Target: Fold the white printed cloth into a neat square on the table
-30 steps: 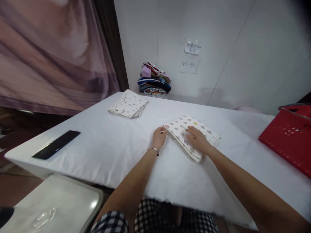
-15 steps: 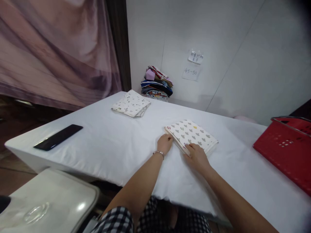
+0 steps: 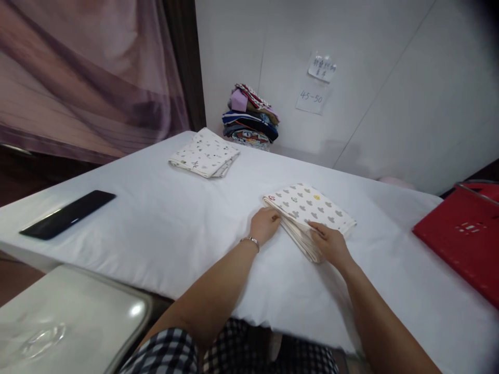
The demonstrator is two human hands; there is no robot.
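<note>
A folded white cloth (image 3: 312, 203) with grey cloud-like prints lies on the white-covered table in front of me. My left hand (image 3: 265, 224) is closed at the cloth's left corner, its fingertips pinching the edge. At the near right side, my right hand (image 3: 331, 243) grips the top layer, thumb underneath and fingers above. Between my hands the top layer is raised, and several cream layers show below it. A second folded cloth (image 3: 205, 151), white with small dark prints, rests farther back on the left.
A black flat slab (image 3: 69, 214) lies at the table's left. The red basket (image 3: 462, 228) stands on the right. Behind the table rises a stack of folded fabrics (image 3: 250, 117) against the wall. At lower left is a pale glossy lid or seat (image 3: 78, 317).
My right hand has moved slightly right, lifting the cloth's near edge, so the layers beneath now show. My left hand stays at the left corner. The camera view has shifted a little.
</note>
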